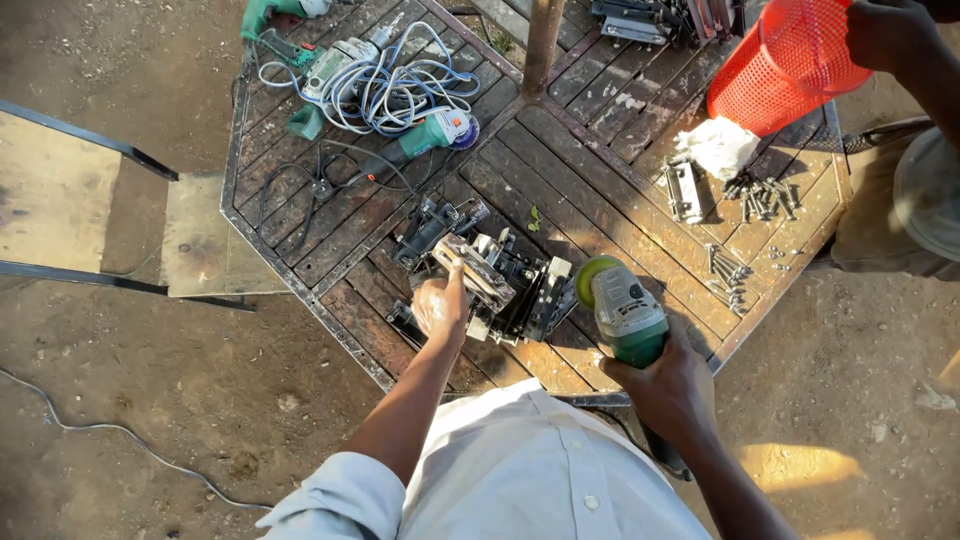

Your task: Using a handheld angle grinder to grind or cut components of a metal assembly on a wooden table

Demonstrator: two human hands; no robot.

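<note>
Angle grinder (622, 318), green body w/ grey head, held in right hand (672, 388) just off the near edge of the octagonal slatted table (560, 150); hand wrapped fully round rear of body, fingers closed tight. Long axis runs roughly near-to-far, tilted a bit left; head w/ yellow-green disc (590, 272) points away from the person, toward the pile of dark metal brackets (500, 285) at table centre-front. Left hand (441, 305) rests on top of that pile, fingers curled, pressing one rusty piece; can't tell if it's truly gripped or just held down. Risks, as judged: disc sits just beside the left hand, so a slip or kick-back could reach the fingers; pile is loose, not clamped, so a piece could shift or get thrown. Can't see the grinder's cord. Further out: second green grinder (430, 132) in tangle of pale cable (385, 85) far left, loose bolts (765, 198) and white rag (718, 145) right, another person's hand (890, 32) tipping red mesh basket (785, 65) far right.
</note>
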